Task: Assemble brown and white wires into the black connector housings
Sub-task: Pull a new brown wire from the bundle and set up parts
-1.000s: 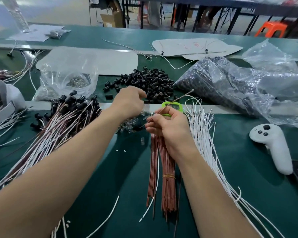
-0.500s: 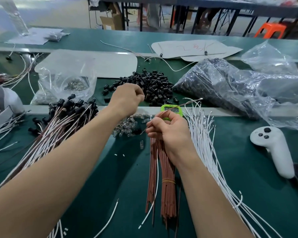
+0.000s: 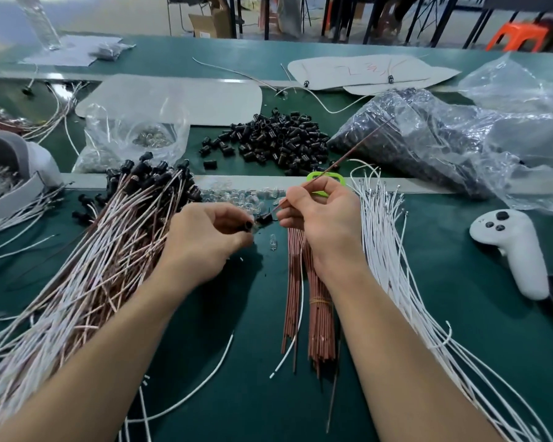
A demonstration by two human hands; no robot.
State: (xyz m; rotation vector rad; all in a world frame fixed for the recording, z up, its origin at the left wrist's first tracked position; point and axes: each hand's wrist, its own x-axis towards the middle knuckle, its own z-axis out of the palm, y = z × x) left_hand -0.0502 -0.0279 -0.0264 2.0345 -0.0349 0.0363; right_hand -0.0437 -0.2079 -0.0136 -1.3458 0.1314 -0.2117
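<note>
My left hand (image 3: 208,240) pinches a small black connector housing (image 3: 248,224) at its fingertips. Just right of it, my right hand (image 3: 323,218) pinches a single brown wire (image 3: 332,165) that slants up to the right; its lower tip sits close to a second black piece (image 3: 264,218) between the hands. Under my right wrist lies a banded bundle of brown wires (image 3: 304,301). White wires (image 3: 387,237) fan out on the right. A loose pile of black housings (image 3: 275,141) lies further back. Finished brown-and-white wire assemblies (image 3: 109,237) are heaped at the left.
A white controller (image 3: 511,250) lies at the right. Clear plastic bags (image 3: 428,138) with black parts sit at the back right, another bag (image 3: 131,138) at the back left. Small clear bulbs (image 3: 237,196) and a green object (image 3: 326,180) lie beyond the hands. A grey tray (image 3: 16,173) stands far left.
My left hand came back from the housing pile toward me with a black housing in its fingers. My right hand with the brown wire stayed roughly in place, and the two hands now meet.
</note>
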